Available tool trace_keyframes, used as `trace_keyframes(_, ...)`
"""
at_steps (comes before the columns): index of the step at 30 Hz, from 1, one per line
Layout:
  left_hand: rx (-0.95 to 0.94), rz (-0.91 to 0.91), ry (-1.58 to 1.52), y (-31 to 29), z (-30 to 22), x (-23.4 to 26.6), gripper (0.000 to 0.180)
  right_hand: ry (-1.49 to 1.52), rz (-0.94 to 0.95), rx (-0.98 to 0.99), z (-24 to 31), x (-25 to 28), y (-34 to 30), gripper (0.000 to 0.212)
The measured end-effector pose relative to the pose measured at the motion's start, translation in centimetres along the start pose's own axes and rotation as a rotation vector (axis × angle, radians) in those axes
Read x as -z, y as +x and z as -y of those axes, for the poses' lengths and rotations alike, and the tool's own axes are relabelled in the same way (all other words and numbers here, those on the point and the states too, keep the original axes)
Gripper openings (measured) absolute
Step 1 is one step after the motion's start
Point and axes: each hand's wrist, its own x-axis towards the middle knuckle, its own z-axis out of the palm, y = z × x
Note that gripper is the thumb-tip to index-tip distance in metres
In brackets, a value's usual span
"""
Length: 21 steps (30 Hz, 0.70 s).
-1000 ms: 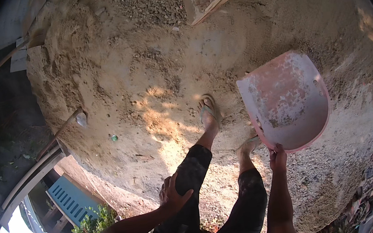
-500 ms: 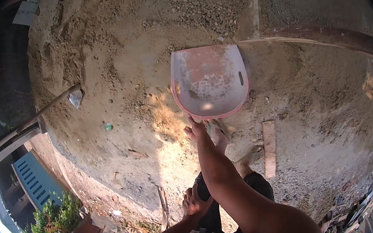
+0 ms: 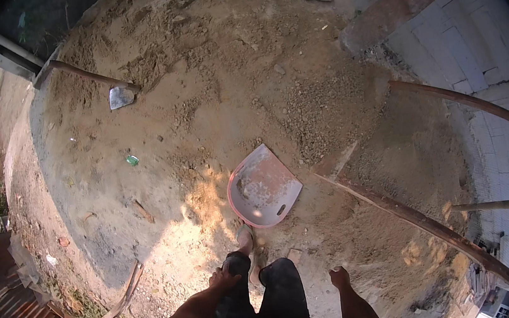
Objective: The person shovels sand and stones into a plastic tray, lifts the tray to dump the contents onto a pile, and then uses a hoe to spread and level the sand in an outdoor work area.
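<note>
A shallow pink plastic scoop pan (image 3: 268, 189), whitened with dried residue, lies on the ground just ahead of my feet. It has a straight front edge, a rounded back and slots near its sides. My left hand (image 3: 223, 279) rests on my left knee, fingers spread, with nothing in it. Out to the right of my legs, my right hand (image 3: 339, 272) hangs with curled fingers, apart from the pan; nothing shows in it.
At upper left lies a hoe (image 3: 122, 97) with a wooden handle. Long wooden poles (image 3: 421, 221) cross the right side towards a pale block wall (image 3: 481, 36). Gravel (image 3: 319, 113) spreads beyond the pan. Rusty corrugated sheet (image 3: 22, 308) lies at lower left.
My right hand has left the rim of the pan and moved away to the right. The view has shifted, and the pan now appears turned. My left hand stays on my leg.
</note>
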Motion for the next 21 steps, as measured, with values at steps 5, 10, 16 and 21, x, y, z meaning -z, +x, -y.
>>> trace_keyframes(5, -0.45, 0.005, 0.135, -0.4, 5.1, 0.2, 0.063, 0.238, 0.108, 0.078, 2.4, 6.8, -0.5, 0.033)
trace_keyframes(10, -0.38, 0.014, 0.099, -1.4, 5.3, 7.1, 0.035, 0.511, 0.342, 0.182, 16.6, 8.0, -4.0, 0.03)
trace_keyframes(16, -0.252, -0.233, -0.42, -4.8, 4.7, 18.9, 0.032, 0.429, 0.392, 0.527, 32.4, 16.2, -6.1, 0.032)
trace_keyframes(21, -0.158, -0.703, -0.26, -7.0, 7.4, 30.7, 0.043, 0.4, 0.303, 0.587, 32.3, 16.2, 2.2, 0.023)
